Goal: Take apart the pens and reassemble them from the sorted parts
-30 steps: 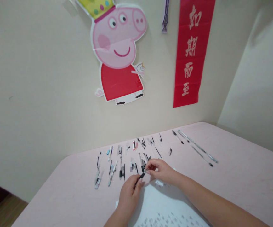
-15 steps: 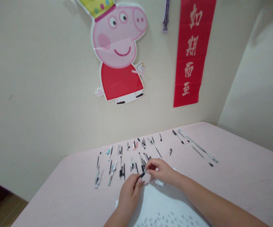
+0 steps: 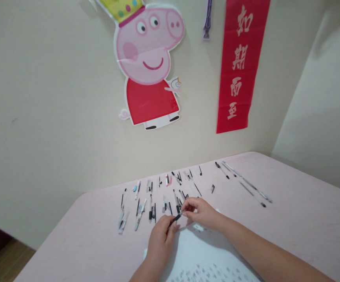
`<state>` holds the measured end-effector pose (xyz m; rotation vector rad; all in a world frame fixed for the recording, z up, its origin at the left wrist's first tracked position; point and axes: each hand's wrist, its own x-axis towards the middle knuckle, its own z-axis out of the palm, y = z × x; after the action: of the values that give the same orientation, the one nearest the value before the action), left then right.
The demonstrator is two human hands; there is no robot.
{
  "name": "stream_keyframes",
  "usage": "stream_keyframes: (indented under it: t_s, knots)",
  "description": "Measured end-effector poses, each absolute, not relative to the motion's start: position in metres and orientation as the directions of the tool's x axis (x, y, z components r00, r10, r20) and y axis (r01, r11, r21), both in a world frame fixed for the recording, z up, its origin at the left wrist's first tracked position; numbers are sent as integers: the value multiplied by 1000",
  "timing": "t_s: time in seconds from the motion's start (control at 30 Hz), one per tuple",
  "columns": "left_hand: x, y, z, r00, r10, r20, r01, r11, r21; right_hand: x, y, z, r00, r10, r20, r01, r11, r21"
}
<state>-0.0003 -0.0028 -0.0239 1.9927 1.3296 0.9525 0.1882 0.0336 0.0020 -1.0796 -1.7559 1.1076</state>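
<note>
Both of my hands meet over the near middle of a pink table. My left hand pinches the lower end of a small black pen part. My right hand pinches its upper end with fingertips closed. Under my wrists lies a white sheet of paper with printed writing. Just beyond my fingers, several pens and pen parts are laid out in rows.
Three long pens lie apart at the far right of the table. A small black cap sits alone between the groups. A cartoon pig cut-out and a red banner hang on the wall behind.
</note>
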Motion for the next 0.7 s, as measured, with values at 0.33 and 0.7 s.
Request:
stream_keyframes:
  t_s: [0.33,0.7]
  knots:
    - [-2,0,-25,262,917,300,582,-398,709,187,35,-5,-343,919,194,282,298,-912]
    - [-2,0,-26,263,910,319,586,-414,697,188,31,-5,-374,896,239,445,399,-802]
